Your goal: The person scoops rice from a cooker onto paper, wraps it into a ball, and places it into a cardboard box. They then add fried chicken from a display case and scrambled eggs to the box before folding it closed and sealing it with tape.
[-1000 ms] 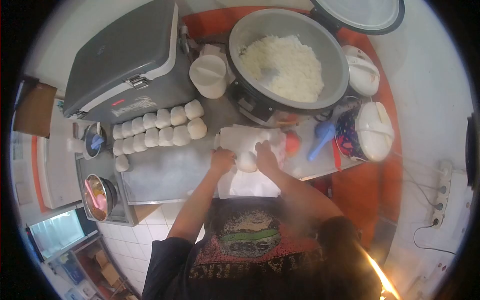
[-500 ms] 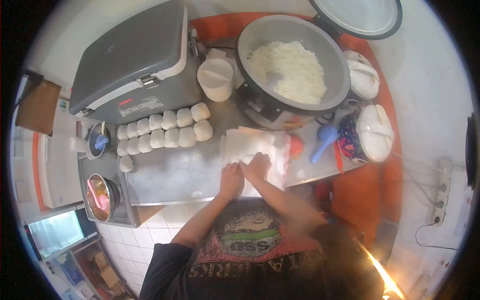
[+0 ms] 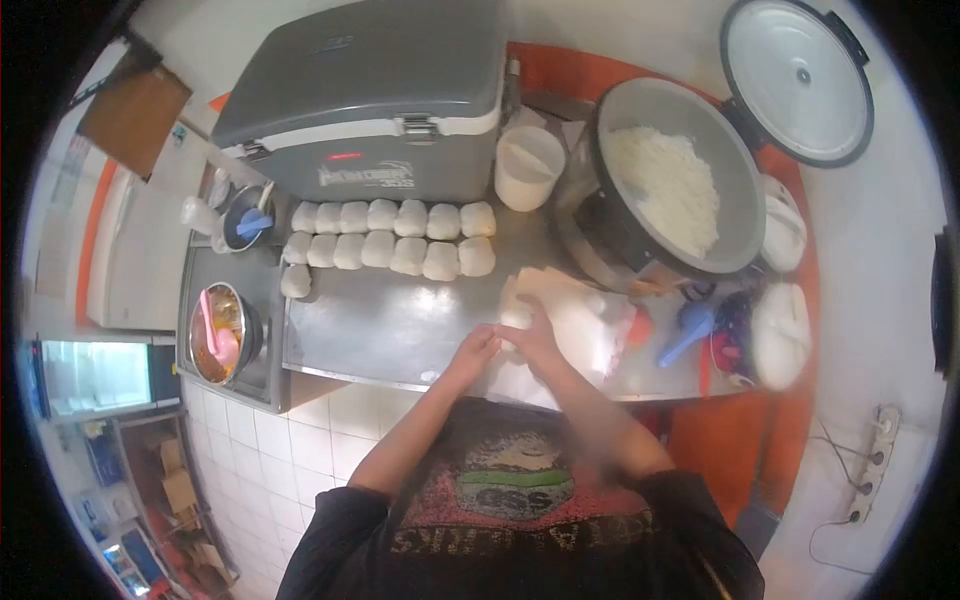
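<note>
My left hand (image 3: 474, 352) and my right hand (image 3: 536, 336) meet at the front of a steel counter (image 3: 380, 330). Both are closed around a small white paper-wrapped rice packet (image 3: 516, 312), which lies on a stack of white paper sheets (image 3: 590, 322). My fingers hide most of the packet. Behind my hands, two rows of several similar white packets (image 3: 395, 235) sit on the counter, with a single one (image 3: 296, 282) at the left end.
A closed grey cooler box (image 3: 370, 90) stands at the back beside a white cup (image 3: 528, 165). A big pot of cooked rice (image 3: 670, 185) and its open lid (image 3: 797, 80) are at the right. A blue rice paddle (image 3: 688, 332) lies nearby. Two small bowls (image 3: 220, 335) sit left.
The view has swung, so everything now sits further right and up. My hands have drawn closer together and folded over the packet at the paper's left edge.
</note>
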`<state>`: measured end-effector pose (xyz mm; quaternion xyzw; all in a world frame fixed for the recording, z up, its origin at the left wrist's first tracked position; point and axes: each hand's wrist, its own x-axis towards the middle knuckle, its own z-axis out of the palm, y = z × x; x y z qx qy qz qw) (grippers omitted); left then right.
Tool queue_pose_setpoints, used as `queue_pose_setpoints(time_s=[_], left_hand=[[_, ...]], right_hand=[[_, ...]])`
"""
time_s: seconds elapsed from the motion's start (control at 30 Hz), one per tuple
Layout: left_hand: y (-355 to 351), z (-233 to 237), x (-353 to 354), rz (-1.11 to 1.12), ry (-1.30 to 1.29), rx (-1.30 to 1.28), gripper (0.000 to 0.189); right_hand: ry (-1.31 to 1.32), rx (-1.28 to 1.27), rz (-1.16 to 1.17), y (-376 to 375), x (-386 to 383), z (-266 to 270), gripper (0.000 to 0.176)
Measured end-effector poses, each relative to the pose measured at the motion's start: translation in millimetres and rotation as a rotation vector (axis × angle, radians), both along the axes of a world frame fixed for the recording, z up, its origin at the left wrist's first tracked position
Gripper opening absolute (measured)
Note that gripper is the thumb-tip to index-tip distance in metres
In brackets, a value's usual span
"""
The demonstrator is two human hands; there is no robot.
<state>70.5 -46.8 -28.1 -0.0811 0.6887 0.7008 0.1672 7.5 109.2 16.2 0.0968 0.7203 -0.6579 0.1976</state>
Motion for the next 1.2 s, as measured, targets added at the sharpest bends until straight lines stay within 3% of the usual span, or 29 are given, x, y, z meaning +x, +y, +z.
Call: queue_pose_setpoints(time_s=[0.03, 0.13, 0.2, 0.23, 0.27, 0.33, 0.37, 0.43, 0.47, 0.5, 0.53, 0.57, 0.6, 0.7, 0.73, 0.8, 0.83, 0.9, 0.97, 1.0, 1.07, 1.2], left_hand=[[-9, 3, -1, 0.005, 0.007, -0.059, 0.041], [-14, 10, 4, 0.493, -0.099, 0.142, 0.056], [-26, -5, 10, 0.457, -0.021, 0.148, 0.06], [-34, -3, 9, 0.431, 0.017, 0.153, 0.061], [-41, -1, 11, 0.506, 0.022, 0.168, 0.061], [-50, 28, 12, 0.642, 0.026, 0.212, 0.06], [-59, 30, 10, 0.741, 0.03, 0.377, 0.056], [-84, 33, 7, 0.92, 0.044, 0.718, 0.05], [-101, 37, 8, 0.9, 0.015, 0.569, 0.038], [-119, 29, 9, 0.968, 0.023, 0.591, 0.036], [-140, 7, 8, 1.035, 0.031, 0.615, 0.035], [-161, -12, 6, 1.1, 0.036, 0.639, 0.033], [-185, -23, 5, 1.161, -0.019, 0.494, 0.035], [-253, -51, -10, 1.312, -0.087, 0.203, 0.038], [-268, -57, -19, 1.392, -0.093, 0.166, 0.041], [-288, -63, -36, 1.552, -0.107, 0.089, 0.048], [-291, -56, -43, 1.543, -0.141, 0.079, 0.048], [-294, -42, -50, 1.522, -0.208, 0.055, 0.049], [-297, -44, -57, 1.641, -0.139, 0.266, 0.05], [-298, -48, -60, 1.693, -0.105, 0.372, 0.051], [-302, -61, -65, 1.756, -0.088, 0.351, 0.051], [-282, -52, -58, 1.75, -0.018, 0.123, 0.048]], right_hand=[[-0.103, -0.058, 0.002, -10, -3, 6, 0.08], [-0.19, -0.152, -0.074, -53, -10, -6, 0.074], [-0.244, -0.114, -0.104, -82, -13, -19, 0.071], [-0.269, -0.089, -0.127, -100, -17, 0, 0.07], [-0.304, -0.122, -0.106, -110, -13, 19, 0.066], [-0.294, -0.305, -0.016, -131, -14, 1, 0.087], [-0.29, -0.395, 0.026, -139, -13, -14, 0.097], [-0.33, -0.479, 0.066, -147, -15, -38, 0.1], [-0.354, -0.452, 0.08, -145, -17, -37, 0.099], [-0.376, -0.424, 0.092, -139, -19, -34, 0.097], [-0.305, -0.355, 0.148, -125, -18, -24, 0.094], [-0.309, -0.46, 0.094, -104, -20, -39, 0.09], [-0.314, -0.566, 0.04, -78, -23, -62, 0.086], [-0.009, -0.199, -0.064, 0, -24, -52, 0.064], [0.01, -0.205, -0.22, 23, -17, -14, 0.057], [0.002, -0.061, -0.45, 82, -15, -18, 0.05], [0.036, -0.453, -0.423, 172, -18, -101, 0.044], [0.21, 0.503, -0.408, 203, -26, -98, 0.039], [0.35, 1.16, -0.201, 307, -21, -136, 0.043], [0.254, 1.305, -0.32, 319, -13, -125, 0.042], [0.083, 1.319, -0.551, 331, -10, -102, 0.041], [-0.024, 1.234, -0.647, 357, -33, -94, 0.039]])
